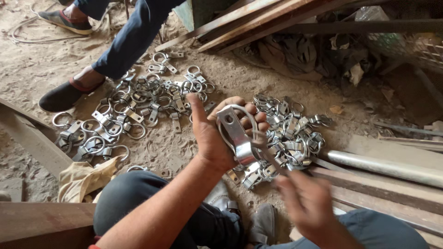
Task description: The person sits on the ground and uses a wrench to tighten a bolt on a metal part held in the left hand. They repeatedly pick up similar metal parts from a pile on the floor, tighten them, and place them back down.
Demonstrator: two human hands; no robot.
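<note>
My left hand [217, 133] is raised over the sandy ground, fingers curled around a shiny metal strap clamp with a wire ring [236, 134]. My right hand [308, 203] is lower right, blurred in motion, its fingers near a thin rod or tool [270, 154] that reaches toward the clamp; its grip is unclear. A pile of similar ring clamps [290, 138] lies just behind my hands. A second, larger spread of clamps [138, 108] lies to the left on the dirt.
Another person's legs in blue trousers and dark shoes [67, 94] stand at the upper left. A metal pipe [387, 168] and wooden planks [383, 191] lie at right. Rusty bars [258, 18] lean at the top. A tan cloth [83, 177] lies by my knee.
</note>
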